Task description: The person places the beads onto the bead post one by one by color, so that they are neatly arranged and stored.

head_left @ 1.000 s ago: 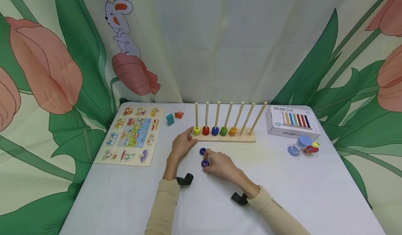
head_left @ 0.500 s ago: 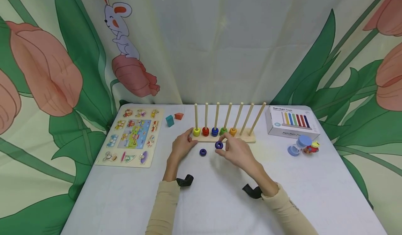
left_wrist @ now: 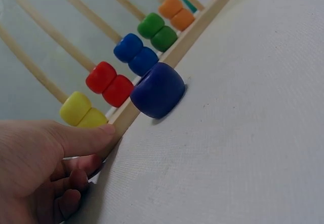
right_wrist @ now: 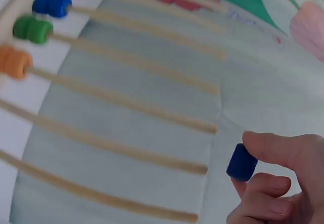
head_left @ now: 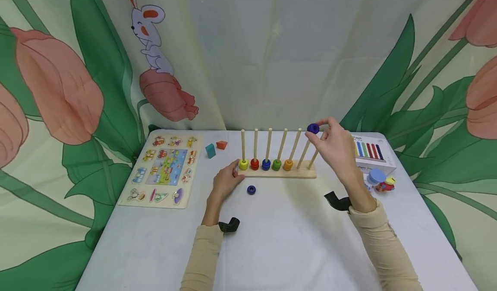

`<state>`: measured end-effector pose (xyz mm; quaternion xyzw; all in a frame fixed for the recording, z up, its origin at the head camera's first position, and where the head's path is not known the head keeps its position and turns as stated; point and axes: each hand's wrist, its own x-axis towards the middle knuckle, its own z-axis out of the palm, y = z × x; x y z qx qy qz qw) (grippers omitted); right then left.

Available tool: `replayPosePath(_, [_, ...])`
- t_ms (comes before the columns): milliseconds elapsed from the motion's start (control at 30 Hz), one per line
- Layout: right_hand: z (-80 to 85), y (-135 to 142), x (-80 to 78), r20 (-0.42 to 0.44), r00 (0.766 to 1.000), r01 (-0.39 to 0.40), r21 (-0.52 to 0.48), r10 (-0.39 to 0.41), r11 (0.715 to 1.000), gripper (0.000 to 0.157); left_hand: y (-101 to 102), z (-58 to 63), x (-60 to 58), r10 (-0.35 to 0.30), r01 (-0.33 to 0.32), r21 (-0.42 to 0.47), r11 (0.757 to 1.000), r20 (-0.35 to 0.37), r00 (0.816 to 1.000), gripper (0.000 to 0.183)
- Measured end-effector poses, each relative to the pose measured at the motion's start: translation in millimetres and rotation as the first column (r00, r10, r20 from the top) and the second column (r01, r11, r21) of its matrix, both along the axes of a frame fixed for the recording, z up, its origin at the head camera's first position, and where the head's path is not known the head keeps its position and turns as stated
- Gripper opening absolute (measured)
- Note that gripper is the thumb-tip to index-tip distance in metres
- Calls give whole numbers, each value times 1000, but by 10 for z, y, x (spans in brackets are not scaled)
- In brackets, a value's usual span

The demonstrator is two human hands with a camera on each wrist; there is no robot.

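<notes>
A wooden peg rack (head_left: 279, 174) stands on the table. Pairs of yellow, red, blue (left_wrist: 136, 54), green and orange beads (right_wrist: 14, 62) sit low on its pegs; the two rightmost pegs are bare. My left hand (head_left: 226, 179) grips the rack's left end, thumb along the front, other fingers partly hidden. Between thumb and fingers, my right hand (head_left: 335, 146) pinches a dark purple-blue bead (head_left: 312, 128). That bead (right_wrist: 242, 162) is up near the tops of the two bare pegs, apart from them in the right wrist view. A matching bead (head_left: 251, 190) lies on the table before the rack.
A wooden picture puzzle board (head_left: 155, 170) lies at the left, with teal (head_left: 210, 150) and orange blocks (head_left: 221, 145) beside it. Behind my right hand are a white box (head_left: 373, 153), a blue hourglass-like object (head_left: 376, 177) and a small red-and-yellow toy (head_left: 386, 184).
My right hand has lifted one purple-blue bead from the table and carried it up and right to the peg tops. The left hand has stayed at the rack's end.
</notes>
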<state>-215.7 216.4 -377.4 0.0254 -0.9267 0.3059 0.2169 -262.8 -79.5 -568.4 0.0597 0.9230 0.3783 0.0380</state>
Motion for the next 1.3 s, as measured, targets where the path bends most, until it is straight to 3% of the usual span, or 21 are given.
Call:
replayPosePath(333, [3,78,-96,171,984,35,35,-41,999,47,15,-61,0,-7,7,8,1000,-7,1000,63])
replayPosePath(433, [-43,67,-104,139,989,58,12,-59,998,47,15,-53,-2,-1,1,2,1000,-7,1000,64])
replayPosePath(533, [-125,30,-90,25,997,73,-51,-72,996,45,12,-34,-2,11,-11,-2,1000,-11,1000,63])
replayPosePath(633, [-278,-66,-30,-93,993,59,-108,-69,992,39,8,-20,-3,8,-8,-6,1000,-13,1000,63])
replayPosePath(733, [-499,-224,43,-115,993,12,-127,-27,992,34,-6,-27,-2,3,-3,-6,1000,-13,1000,63])
replayPosePath(933, [-968,-593,106,29,995,-93,-120,97,988,32,-24,-25,-3,5,-5,16,1000,-16,1000,63])
replayPosePath(1067, [-1210,-815,139,199,963,-168,-75,180,983,36,-15,-30,-11,11,-11,0,1000,-14,1000,63])
replayPosePath(1200, [-1409,-983,163,388,894,-245,2,225,970,43,1,-21,-14,9,-9,-9,1000,-17,1000,63])
replayPosePath(1300, [-1524,-1072,173,472,848,-298,45,243,953,48,11,-10,-13,5,-6,-15,1000,-16,1000,63])
